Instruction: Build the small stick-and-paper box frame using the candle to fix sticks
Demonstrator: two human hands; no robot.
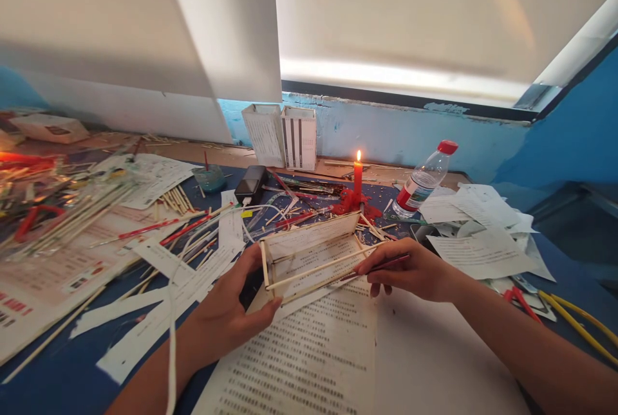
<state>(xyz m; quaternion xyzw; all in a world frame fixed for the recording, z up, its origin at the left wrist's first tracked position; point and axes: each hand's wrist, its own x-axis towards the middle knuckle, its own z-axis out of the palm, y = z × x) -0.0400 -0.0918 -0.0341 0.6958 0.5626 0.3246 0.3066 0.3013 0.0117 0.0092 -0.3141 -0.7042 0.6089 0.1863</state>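
My left hand grips the near-left end of a box-shaped frame made of thin wooden sticks, with printed paper on its back and bottom and its near side open. In my right hand, a thin dark-red stick is pinched like a pen, its tip hidden by the fingers and the frame's edge. That hand is at the frame's right end. Under the frame lies a printed sheet, with a blank white sheet to its right.
A lit red candle stands in melted wax behind the frame, near a tilted water bottle. Two paper-covered boxes stand at the wall. A white cable crosses the left forearm. Paper strips, loose sticks and yellow-handled scissors lie around.
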